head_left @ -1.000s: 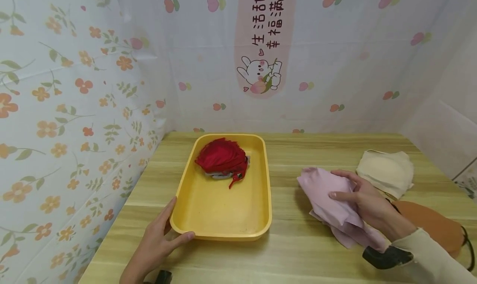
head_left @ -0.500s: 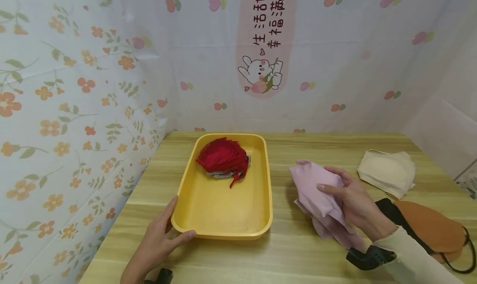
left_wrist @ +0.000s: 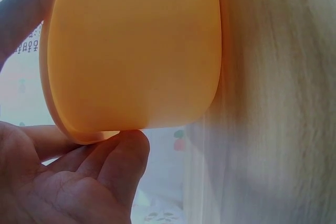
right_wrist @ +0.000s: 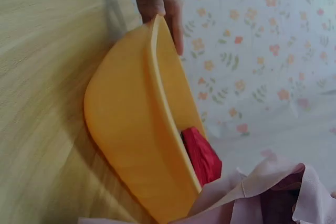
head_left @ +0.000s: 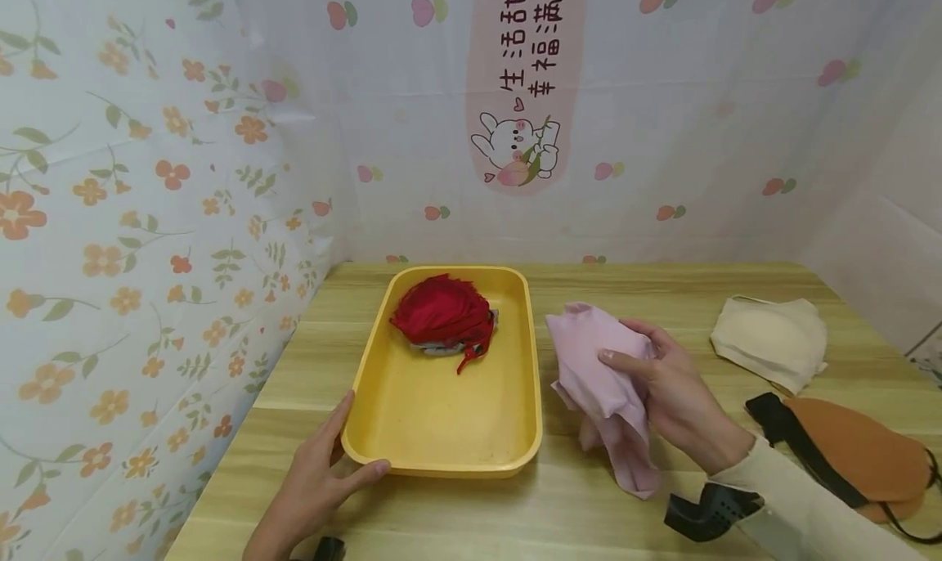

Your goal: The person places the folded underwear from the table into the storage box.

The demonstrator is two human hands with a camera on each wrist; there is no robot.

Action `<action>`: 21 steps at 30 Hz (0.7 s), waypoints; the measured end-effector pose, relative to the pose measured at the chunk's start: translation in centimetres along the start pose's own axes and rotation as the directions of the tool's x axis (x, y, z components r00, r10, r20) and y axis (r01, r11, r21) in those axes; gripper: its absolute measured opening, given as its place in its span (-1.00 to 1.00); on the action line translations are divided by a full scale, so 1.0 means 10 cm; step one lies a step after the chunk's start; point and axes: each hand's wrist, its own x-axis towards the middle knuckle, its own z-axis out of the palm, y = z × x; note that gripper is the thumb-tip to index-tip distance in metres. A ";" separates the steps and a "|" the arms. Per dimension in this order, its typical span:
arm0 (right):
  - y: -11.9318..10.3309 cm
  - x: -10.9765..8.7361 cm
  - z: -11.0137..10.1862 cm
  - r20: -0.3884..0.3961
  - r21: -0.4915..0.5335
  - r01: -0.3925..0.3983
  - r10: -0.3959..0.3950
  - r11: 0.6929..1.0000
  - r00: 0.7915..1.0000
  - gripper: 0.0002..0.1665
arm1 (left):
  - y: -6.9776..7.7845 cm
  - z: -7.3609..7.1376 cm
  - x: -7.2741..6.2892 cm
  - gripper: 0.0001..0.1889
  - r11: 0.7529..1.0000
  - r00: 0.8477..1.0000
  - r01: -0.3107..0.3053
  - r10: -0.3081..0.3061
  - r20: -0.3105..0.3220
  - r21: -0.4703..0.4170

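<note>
At the near left corner of a yellow plastic tray (head_left: 441, 418), my left hand (head_left: 309, 479) holds the rim, fingers along the side and thumb on the front edge. The left wrist view shows its curled fingers (left_wrist: 123, 163) against the tray wall. A bunched red cloth item (head_left: 440, 311) lies at the tray's back, with a cord trailing and something greyish under it. My right hand (head_left: 673, 397) grips a crumpled pale pink cloth (head_left: 589, 356) between thumb and fingers, just right of the tray. Its loose end hangs down. In the right wrist view the cloth (right_wrist: 247, 198) partly covers the tray's end.
On the right of the wooden table (head_left: 625, 287) lie a cream cloth piece (head_left: 769, 340) and a brown-and-black fabric piece (head_left: 854, 451) with a black loop. Patterned curtains (head_left: 412, 119) hang behind and to the left.
My right hand has carried the pink cloth leftward, closer to the tray. More of the brown-and-black piece now shows. The left hand stays at the tray's corner.
</note>
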 end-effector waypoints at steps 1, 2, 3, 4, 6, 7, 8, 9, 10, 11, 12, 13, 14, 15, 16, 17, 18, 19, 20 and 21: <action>-0.02 0.01 0.03 0.009 -0.010 0.007 -0.007 1.000 1.000 -0.22 | 0.00 0.00 0.00 0.11 1.000 1.000 -0.001 0.001 -0.002 0.000; -0.04 0.01 0.06 0.021 -0.022 0.016 -0.015 1.000 1.000 -0.21 | 0.00 0.00 0.00 0.11 1.000 1.000 -0.001 0.001 -0.003 0.000; -0.07 0.02 0.08 0.033 -0.034 0.024 -0.023 0.999 0.999 -0.21 | 0.00 0.00 -0.01 0.11 1.000 1.000 0.000 0.000 -0.004 -0.001; -0.09 0.03 0.11 0.046 -0.045 0.030 -0.027 0.999 0.999 -0.20 | -0.01 0.01 -0.01 0.11 1.000 1.000 0.000 0.000 -0.005 -0.003; -0.14 0.05 0.17 0.076 -0.063 0.048 -0.044 0.997 0.996 -0.19 | -0.01 0.02 -0.01 0.11 1.000 1.000 0.000 0.000 -0.008 -0.005; -0.16 0.05 0.20 0.089 -0.069 0.058 -0.051 0.996 0.995 -0.19 | -0.01 0.02 -0.01 0.12 1.000 1.000 0.001 -0.001 -0.008 -0.005; -0.18 0.06 0.23 0.100 -0.073 0.065 -0.057 0.995 0.993 -0.19 | -0.01 0.03 -0.01 0.12 1.000 1.000 0.002 -0.002 -0.007 -0.006; -0.21 0.06 0.27 0.110 -0.079 0.070 -0.062 0.994 0.992 -0.18 | -0.01 0.03 -0.02 0.12 1.000 1.000 0.004 -0.004 -0.007 -0.006; -0.23 0.07 0.30 0.119 -0.082 0.078 -0.068 0.994 0.991 -0.17 | -0.01 0.03 -0.02 0.12 1.000 1.000 0.007 -0.007 -0.006 -0.007; -0.26 0.07 0.34 0.128 -0.084 0.086 -0.075 0.993 0.989 -0.16 | -0.01 0.03 -0.02 0.12 1.000 1.000 0.010 -0.010 -0.003 -0.008; -0.29 0.07 0.37 0.133 -0.086 0.092 -0.080 0.992 0.988 -0.15 | -0.01 0.03 -0.02 0.12 1.000 1.000 0.013 -0.013 0.001 -0.009; -0.32 0.08 0.41 0.137 -0.088 0.096 -0.084 0.991 0.987 -0.15 | 0.00 0.03 -0.02 0.12 1.000 1.000 0.015 -0.015 0.001 -0.009; -0.36 0.09 0.45 0.142 -0.088 0.103 -0.090 0.991 0.986 -0.15 | 0.00 0.03 -0.02 0.12 1.000 1.000 0.018 -0.018 0.003 -0.008; -0.39 0.10 0.50 0.149 -0.091 0.109 -0.094 0.990 0.984 -0.16 | 0.00 0.03 -0.02 0.12 1.000 1.000 0.018 -0.018 0.004 -0.007; -0.43 0.11 0.54 0.156 -0.088 0.116 -0.102 0.989 0.983 -0.17 | 0.00 0.02 -0.02 0.12 1.000 1.000 0.017 -0.016 0.006 -0.007; -0.46 0.12 0.58 0.161 -0.087 0.121 -0.106 0.989 0.981 -0.18 | 0.00 0.02 -0.02 0.11 1.000 1.000 0.015 -0.015 0.006 -0.005; -0.50 0.13 0.63 0.166 -0.084 0.126 -0.110 0.989 0.980 -0.19 | -0.01 0.02 -0.02 0.11 1.000 1.000 0.012 -0.012 0.005 -0.002; -0.53 0.14 0.67 0.172 -0.078 0.132 -0.117 0.988 0.978 -0.20 | -0.01 0.02 -0.02 0.11 1.000 1.000 0.008 -0.008 0.003 0.000; -0.56 0.15 0.72 0.179 -0.073 0.138 -0.123 0.988 0.976 -0.21 | -0.01 0.02 -0.01 0.11 1.000 1.000 0.004 -0.004 0.001 0.002; -0.59 0.16 0.76 0.185 -0.064 0.144 -0.130 0.988 0.974 -0.21 | -0.01 0.02 -0.01 0.11 1.000 1.000 -0.003 0.003 -0.001 0.002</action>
